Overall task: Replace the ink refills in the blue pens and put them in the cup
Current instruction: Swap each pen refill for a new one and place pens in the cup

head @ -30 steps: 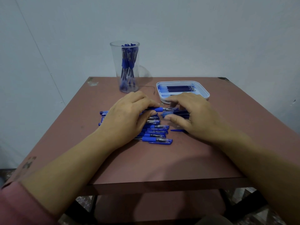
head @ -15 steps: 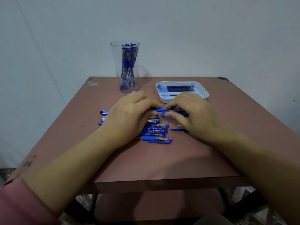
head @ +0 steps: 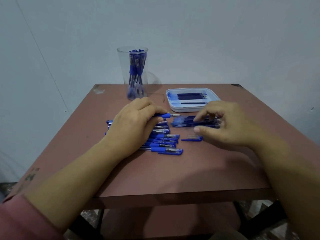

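Hands work at mid-counter, well apart from each other. Left hand (head: 136,122) has its fingers curled round one blue pen (head: 165,115); only the blue grip and bare metal tip show, pointing right, and the barrel is hidden under the fingers. Right hand (head: 230,125) is spread wide, fingers loosely bent and thumb held apart from them, over a loose pile of refills (head: 183,122) lying on the counter (head: 173,170). The hand is motion-blurred, so it cannot be told whether the index fingertip touches the pile or sits just above it. A row of capped blue pens (head: 164,141) lies under and beside the left hand; their left ends are mostly covered by it and the count cannot be made out. One loose blue cap (head: 192,138) lies just near the right thumb. At the far edge a clear cup (head: 123,66) stands upright with finished pens (head: 136,66) inside, packed too closely to count. To its right sits a white tray (head: 192,110) holding dark refills (head: 190,96); the right fingers cover its near right corner. A pink sleeve (head: 20,219) is cut off at the lower left edge.
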